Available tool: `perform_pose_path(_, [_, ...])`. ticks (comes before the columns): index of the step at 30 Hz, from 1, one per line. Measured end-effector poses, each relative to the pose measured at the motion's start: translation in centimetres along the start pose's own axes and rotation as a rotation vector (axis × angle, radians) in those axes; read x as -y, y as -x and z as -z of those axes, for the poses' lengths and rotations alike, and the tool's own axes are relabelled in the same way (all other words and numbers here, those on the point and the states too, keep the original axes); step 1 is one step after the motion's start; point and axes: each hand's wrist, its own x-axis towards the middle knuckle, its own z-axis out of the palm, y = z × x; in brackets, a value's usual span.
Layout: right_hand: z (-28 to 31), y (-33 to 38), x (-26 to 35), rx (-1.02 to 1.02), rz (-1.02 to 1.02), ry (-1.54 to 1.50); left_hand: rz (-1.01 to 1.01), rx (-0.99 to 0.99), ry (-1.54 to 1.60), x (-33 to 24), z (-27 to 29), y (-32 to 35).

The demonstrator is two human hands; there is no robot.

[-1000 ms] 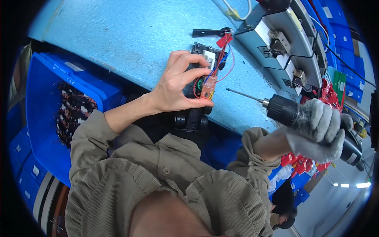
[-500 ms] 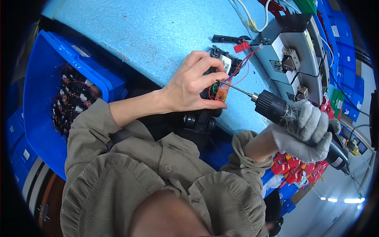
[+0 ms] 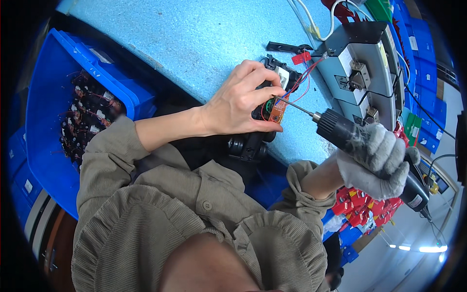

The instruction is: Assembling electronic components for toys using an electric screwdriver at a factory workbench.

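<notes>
My bare left hand (image 3: 243, 100) is closed round a black toy-car chassis (image 3: 287, 80) at the table's edge, fingers on its upper end and thumb lower down. Between them shows an orange circuit board (image 3: 278, 111), with red and blue wires running up from the chassis. My right hand (image 3: 379, 163), in a grey-white glove, grips a black electric screwdriver (image 3: 335, 130). Its long thin bit points left, and the tip meets the board's upper end beside my left fingertips. Whether a screw sits under the tip is hidden.
Left of me stands a blue bin (image 3: 80, 48) holding many dark wired parts. On the blue table (image 3: 194, 44) lie a black strip (image 3: 287, 47) and a small red piece (image 3: 300, 58). A grey metal box (image 3: 352, 78) stands right, with red parts (image 3: 367, 207) beyond my right forearm.
The whole view has shifted slightly. Both hands keep their grips, and the screwdriver tip stays beside my left fingertips at the board.
</notes>
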Motion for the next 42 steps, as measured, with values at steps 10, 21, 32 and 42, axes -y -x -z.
perform_pose_path(10, [0.6,-0.3,0.4,-0.005,-0.018,0.028,0.052,-0.023,0.013,-0.2,0.2,-0.3])
perform_pose_path(21, [-1.0,-1.2,-0.9,-0.003,-0.110,0.196,0.065,-0.021,0.007,-0.1,0.1,0.0])
perform_pose_path(32, [-0.4,-1.9,-0.2,-0.045,-0.061,0.086,0.055,-0.029,0.005,0.1,0.2,-0.3])
perform_pose_path(42, [3.5,-10.7,4.7,-0.388,0.471,0.388,0.035,0.013,-0.006,-0.5,0.7,-0.6])
